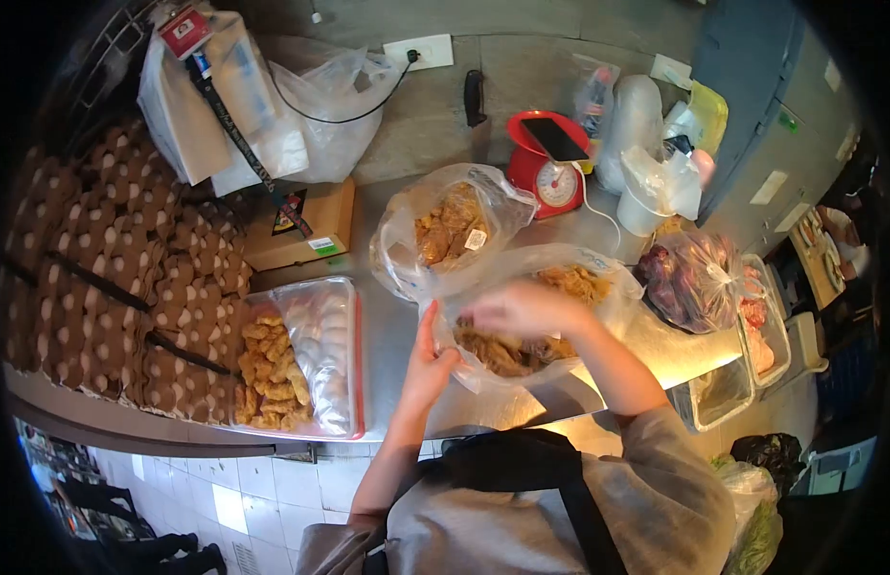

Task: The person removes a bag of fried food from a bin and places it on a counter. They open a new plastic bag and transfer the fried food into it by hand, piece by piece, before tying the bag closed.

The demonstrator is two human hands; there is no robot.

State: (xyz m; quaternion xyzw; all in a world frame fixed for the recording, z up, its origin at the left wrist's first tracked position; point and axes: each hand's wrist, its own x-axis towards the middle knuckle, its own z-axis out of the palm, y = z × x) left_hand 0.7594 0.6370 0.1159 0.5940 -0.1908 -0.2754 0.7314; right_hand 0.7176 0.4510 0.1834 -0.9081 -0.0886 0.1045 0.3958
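A large clear plastic bag (608, 273) lies spread on the metal counter, with brown food pieces (502, 353) inside that I cannot name exactly. My left hand (429, 364) is closed on its left edge, thumb and fingers gripping the film. Over the bag's opening is my right hand (517, 309), smeared by motion, so its fingers cannot be read. Just behind my left hand stands a second clear bag (392, 235) holding brown food pieces (445, 225) and a small white label (476, 240).
Stacked egg trays (100, 278) fill the left side beside a red-rimmed tray (357, 383) of fried pieces and pale wrapped rolls. Behind are a cardboard box (335, 225) and a red scale (550, 182) bearing a phone (555, 140). A tied bag (689, 283) sits right.
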